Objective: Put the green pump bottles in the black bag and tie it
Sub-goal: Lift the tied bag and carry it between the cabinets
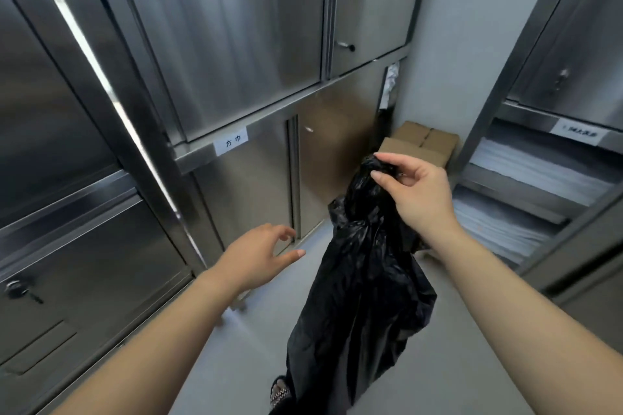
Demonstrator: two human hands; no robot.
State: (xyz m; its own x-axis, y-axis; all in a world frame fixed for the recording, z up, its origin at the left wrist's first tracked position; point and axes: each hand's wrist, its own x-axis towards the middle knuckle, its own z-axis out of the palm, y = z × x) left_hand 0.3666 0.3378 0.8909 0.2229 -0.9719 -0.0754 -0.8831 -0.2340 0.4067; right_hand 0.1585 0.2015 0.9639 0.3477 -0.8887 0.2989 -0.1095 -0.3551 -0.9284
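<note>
Stainless steel cabinets (pixel 209 44) fill the left side and far wall, doors closed; one paper label (pixel 231 141) on the rail between upper and lower doors; a second steel shelf unit (pixel 539 152) on the right holds stacked white linens (pixel 526 209); grey floor (pixel 256 340) between them. Black bag (pixel 360 286) hangs in the aisle, centre frame, bulging low, neck gathered and knotted about a third of the way down from the top; its bottom sits by a sandalled foot (pixel 281 392) at the lower edge. Green pump bottles not visible; bag is opaque, can't tell the contents. 2 cardboard boxes (pixel 421 141) stacked in the far corner behind the bag. Right hand (pixel 414 192) pinches the bunched top of the bag above the knot, thumb and fingers closed on the plastic, carrying it. Left hand (pixel 259 253) is empty, fingers spread and curled loosely, left of the bag and apart from it, near the lower cabinet door. Key in a lock (pixel 20 290) on the near left door.
</note>
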